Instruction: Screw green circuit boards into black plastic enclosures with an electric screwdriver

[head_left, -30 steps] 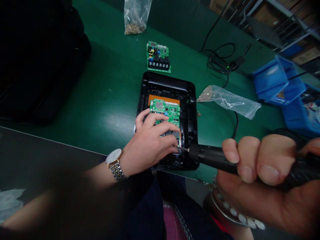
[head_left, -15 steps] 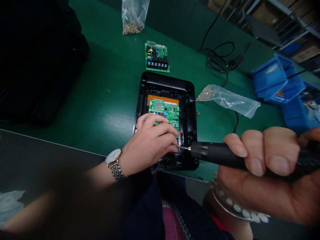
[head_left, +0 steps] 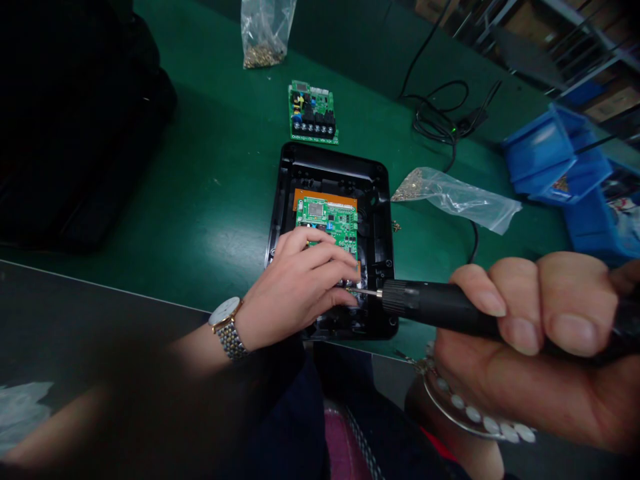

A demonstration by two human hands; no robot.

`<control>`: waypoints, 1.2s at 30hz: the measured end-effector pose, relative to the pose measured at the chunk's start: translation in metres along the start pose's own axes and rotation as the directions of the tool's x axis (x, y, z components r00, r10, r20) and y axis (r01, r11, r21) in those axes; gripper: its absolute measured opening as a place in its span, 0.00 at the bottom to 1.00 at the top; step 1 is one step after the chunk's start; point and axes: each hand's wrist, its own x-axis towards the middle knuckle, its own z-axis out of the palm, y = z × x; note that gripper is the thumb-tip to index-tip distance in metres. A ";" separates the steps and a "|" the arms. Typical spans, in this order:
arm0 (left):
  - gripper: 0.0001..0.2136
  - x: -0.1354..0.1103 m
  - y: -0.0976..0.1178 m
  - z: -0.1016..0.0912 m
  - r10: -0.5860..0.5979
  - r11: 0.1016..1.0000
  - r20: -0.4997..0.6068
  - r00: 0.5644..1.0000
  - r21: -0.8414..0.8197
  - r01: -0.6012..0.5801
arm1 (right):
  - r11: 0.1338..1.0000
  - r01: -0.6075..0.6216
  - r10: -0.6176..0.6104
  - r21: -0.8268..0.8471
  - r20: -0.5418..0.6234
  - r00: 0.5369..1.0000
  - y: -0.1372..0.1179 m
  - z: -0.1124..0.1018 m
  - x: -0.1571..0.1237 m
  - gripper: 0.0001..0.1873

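Observation:
My right hand [head_left: 530,347] is wrapped round a black electric screwdriver [head_left: 440,305]. The driver's thin bit points left and reaches the near edge of a green circuit board [head_left: 340,223]. That board lies over an orange board [head_left: 327,195] inside a black plastic housing [head_left: 335,158]. Over the lower part of the board, my left hand [head_left: 310,273] rests with its fingers stretched out. Its thumb and forefinger are apart, on either side of the bit's tip. A small brassy screw seems to be at the tip, partly hidden by the fingers.
Behind the housing lies a second circuit board [head_left: 314,113]. Bags of small screws lie at the back [head_left: 265,57] and right [head_left: 450,197]. Loose screws [head_left: 397,227] sit beside the housing. Blue bins [head_left: 545,157] and a coiled black cable [head_left: 437,123] are at the right; a dark bag [head_left: 85,120] fills the left.
My left thumb and forefinger have moved apart near the bit's tip, having been close together there. The screwdriver has hardly moved.

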 end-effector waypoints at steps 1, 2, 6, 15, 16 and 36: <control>0.28 -0.001 0.000 -0.001 -0.006 0.999 0.000 1.000 0.048 0.006 | 1.000 0.003 -0.003 -0.003 0.001 1.000 0.001 -0.001 0.000 0.19; 0.40 -0.002 -0.001 -0.002 -0.014 0.994 0.008 1.000 0.106 0.013 | 1.000 0.003 -0.003 -0.010 0.006 1.000 0.003 -0.002 0.001 0.20; 0.39 -0.005 -0.007 -0.005 -0.071 0.942 0.085 0.994 0.332 0.039 | 0.999 0.032 -0.032 -0.040 0.018 0.999 0.007 -0.006 0.005 0.21; 0.23 -0.004 -0.010 0.001 -0.124 0.904 0.091 0.988 0.420 0.074 | 0.985 0.173 -0.172 -0.003 0.102 0.980 0.020 0.001 -0.007 0.13; 0.23 -0.004 -0.010 0.002 -0.128 0.901 0.090 0.988 0.426 0.078 | 0.985 0.174 -0.173 -0.002 0.090 0.981 0.021 0.002 -0.008 0.13; 0.24 -0.006 -0.010 0.004 -0.137 0.895 0.062 0.989 0.435 0.097 | 0.982 0.178 -0.183 0.058 0.100 0.978 0.037 0.009 -0.007 0.15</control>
